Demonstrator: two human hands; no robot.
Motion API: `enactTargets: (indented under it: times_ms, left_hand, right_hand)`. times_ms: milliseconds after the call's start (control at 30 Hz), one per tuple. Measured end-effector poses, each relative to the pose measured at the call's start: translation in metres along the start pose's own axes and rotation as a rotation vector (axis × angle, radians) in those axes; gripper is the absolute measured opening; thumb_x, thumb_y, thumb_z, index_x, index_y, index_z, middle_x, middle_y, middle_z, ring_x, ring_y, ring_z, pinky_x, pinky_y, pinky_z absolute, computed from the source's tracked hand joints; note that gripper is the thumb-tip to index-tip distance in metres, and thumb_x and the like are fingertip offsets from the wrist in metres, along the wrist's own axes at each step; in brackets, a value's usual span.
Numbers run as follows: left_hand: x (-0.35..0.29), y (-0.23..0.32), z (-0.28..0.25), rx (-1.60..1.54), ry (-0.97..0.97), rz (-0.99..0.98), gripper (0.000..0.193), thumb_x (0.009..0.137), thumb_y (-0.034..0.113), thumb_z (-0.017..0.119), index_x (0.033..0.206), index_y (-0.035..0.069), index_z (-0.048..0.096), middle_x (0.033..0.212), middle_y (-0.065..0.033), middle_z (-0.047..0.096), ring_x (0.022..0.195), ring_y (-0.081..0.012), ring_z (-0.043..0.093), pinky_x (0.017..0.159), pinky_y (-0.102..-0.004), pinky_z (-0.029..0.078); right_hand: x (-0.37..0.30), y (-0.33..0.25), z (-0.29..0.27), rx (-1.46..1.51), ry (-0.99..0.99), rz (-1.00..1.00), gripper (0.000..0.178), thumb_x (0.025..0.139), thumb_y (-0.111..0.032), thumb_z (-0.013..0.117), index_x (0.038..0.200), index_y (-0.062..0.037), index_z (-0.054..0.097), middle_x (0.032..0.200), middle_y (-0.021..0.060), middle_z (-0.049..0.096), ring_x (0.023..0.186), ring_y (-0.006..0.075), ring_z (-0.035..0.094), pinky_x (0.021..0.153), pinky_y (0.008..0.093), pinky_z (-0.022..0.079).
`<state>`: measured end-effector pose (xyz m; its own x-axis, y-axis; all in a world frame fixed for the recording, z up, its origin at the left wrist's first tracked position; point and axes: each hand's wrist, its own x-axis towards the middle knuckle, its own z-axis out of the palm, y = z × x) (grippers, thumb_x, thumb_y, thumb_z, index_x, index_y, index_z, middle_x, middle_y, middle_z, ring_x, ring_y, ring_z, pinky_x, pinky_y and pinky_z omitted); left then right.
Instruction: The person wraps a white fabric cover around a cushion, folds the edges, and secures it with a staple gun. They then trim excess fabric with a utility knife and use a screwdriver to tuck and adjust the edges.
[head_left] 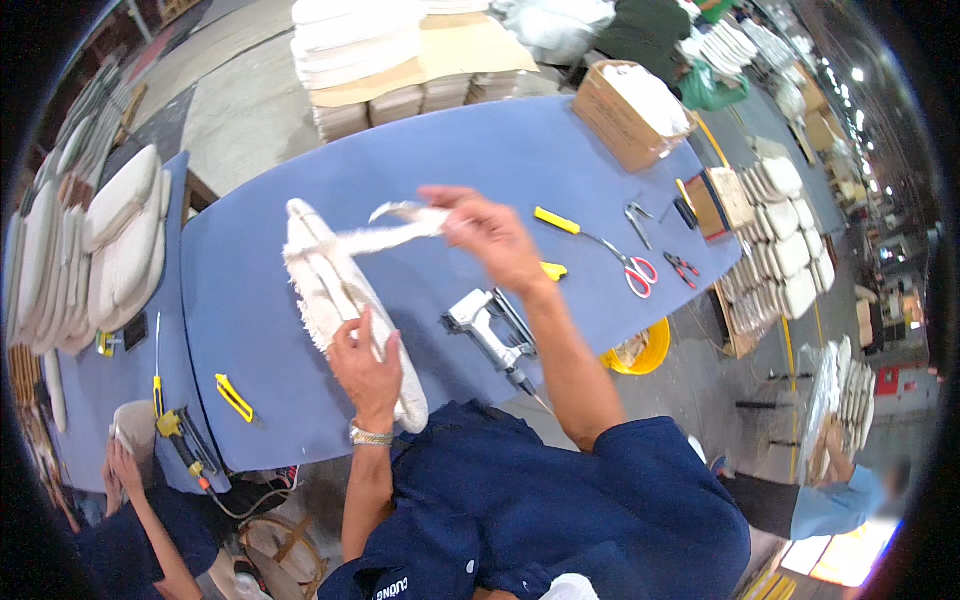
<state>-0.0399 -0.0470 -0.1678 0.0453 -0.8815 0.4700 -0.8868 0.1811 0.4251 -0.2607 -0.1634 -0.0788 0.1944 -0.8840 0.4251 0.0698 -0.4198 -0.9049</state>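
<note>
A long cream padded cushion (385, 345) with a frayed cloth edge lies tilted before me on the blue table. My left hand (366, 368), a watch at its wrist, grips its near half, fingers bent over the upturned side. Above the table, my right hand (492, 238) is closed in a pinch on a ragged white fabric strip (385, 238). The strip stretches left to the cushion's far part, and its loose end curls beside my fingers. Below my right hand lies a silver staple gun (492, 330); a yellow-handled object (554, 271) is partly hidden behind my wrist.
On the blue table (240, 260) lie red-handled scissors (640, 275), a yellow-handled tool (557, 220), pliers (682, 268) and a yellow cutter (236, 398). A cardboard box (625, 120) stands far right, a yellow bucket (645, 348) below the edge. A co-worker's hands (122, 465) are at left.
</note>
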Motion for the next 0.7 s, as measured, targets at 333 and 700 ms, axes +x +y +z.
enactTargets:
  times_ms: [333,700]
  left_hand:
    - [-0.031,-0.112,-0.016,-0.552,-0.222,-0.688,0.064,0.095,0.021,0.071,0.147,-0.005,0.043,0.134,-0.0212,0.058,0.123,-0.029,0.055,0.104,-0.0392,0.044]
    - [-0.043,-0.126,-0.03,-0.744,-0.143,-0.857,0.068,0.094,0.011,0.071,0.148,-0.012,0.037,0.143,-0.0219,0.053,0.128,-0.0243,0.053,0.109,-0.0345,0.039]
  right_hand:
    - [-0.118,-0.047,-0.119,0.283,0.684,0.256,0.013,0.102,-0.02,0.059,0.104,-0.0102,0.05,0.068,0.0001,0.047,0.053,0.0095,0.047,0.06,0.0354,0.048]
    - [-0.298,0.139,-0.21,-0.866,0.91,0.852,0.046,0.092,-0.023,0.065,0.131,-0.0018,0.052,0.112,0.0213,0.064,0.093,0.0377,0.065,0.082,0.0463,0.052]
